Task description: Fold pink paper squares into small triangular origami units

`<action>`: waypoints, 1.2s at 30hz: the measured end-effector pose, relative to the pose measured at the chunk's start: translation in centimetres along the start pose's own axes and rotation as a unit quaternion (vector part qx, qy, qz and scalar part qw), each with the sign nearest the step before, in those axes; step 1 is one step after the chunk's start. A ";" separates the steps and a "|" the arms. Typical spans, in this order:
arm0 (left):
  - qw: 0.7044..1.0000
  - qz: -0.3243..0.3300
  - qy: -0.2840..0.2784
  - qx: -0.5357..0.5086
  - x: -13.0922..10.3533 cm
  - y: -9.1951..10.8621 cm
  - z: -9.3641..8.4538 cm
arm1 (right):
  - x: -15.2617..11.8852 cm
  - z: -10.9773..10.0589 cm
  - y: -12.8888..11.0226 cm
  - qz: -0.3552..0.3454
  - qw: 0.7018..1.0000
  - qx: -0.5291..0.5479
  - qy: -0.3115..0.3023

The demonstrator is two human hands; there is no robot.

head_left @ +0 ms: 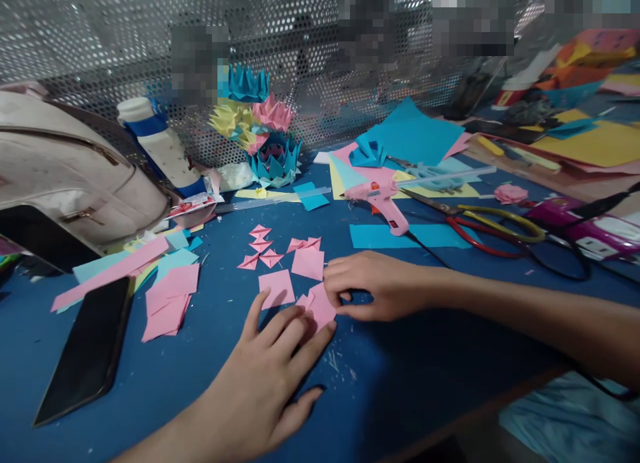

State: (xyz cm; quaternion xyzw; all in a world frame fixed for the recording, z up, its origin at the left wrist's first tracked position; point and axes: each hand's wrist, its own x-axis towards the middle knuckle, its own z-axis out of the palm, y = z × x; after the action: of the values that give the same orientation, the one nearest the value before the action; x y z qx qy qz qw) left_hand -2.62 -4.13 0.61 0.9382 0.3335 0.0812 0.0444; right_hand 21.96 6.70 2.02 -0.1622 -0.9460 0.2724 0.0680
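Note:
Pink paper squares lie on the blue table in front of me. My left hand (277, 363) rests with its fingers spread, fingertips on a pink piece (320, 307) and one finger at the edge of another pink square (278, 288). From the right, my right hand (367, 286) reaches in with bent fingers, its fingertips at the right edge of the same pink piece; whether it pinches the paper is hidden. Just beyond lies a third square (309, 263), beside small folded pink pieces (261, 245).
A black phone (87, 346) and pink paper pieces (173, 299) lie at the left. Farther back are a bottle (160, 146), folded paper flowers (274, 157), a pink glue gun (383, 199) and scissors (493, 226). A bag (65, 163) stands at the far left.

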 end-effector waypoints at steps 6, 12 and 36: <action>1.000 0.002 0.001 0.000 0.0 0.0 0.0 | -0.2 1.4 -1.2 0.060 0.995 -0.065 0.055; 1.000 0.001 0.006 0.001 -0.1 0.1 0.2 | -0.2 2.5 -1.3 0.050 0.987 -0.118 0.096; 1.000 -0.013 0.002 -0.009 0.1 0.2 0.0 | -0.5 0.5 -0.3 -0.025 0.988 -0.136 0.072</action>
State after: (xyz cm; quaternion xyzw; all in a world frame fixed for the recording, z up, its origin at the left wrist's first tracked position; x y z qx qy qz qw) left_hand -2.39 -4.26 0.64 0.9331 0.3452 0.0856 0.0536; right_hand 22.27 6.02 1.76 -0.1650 -0.9707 0.1267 0.1201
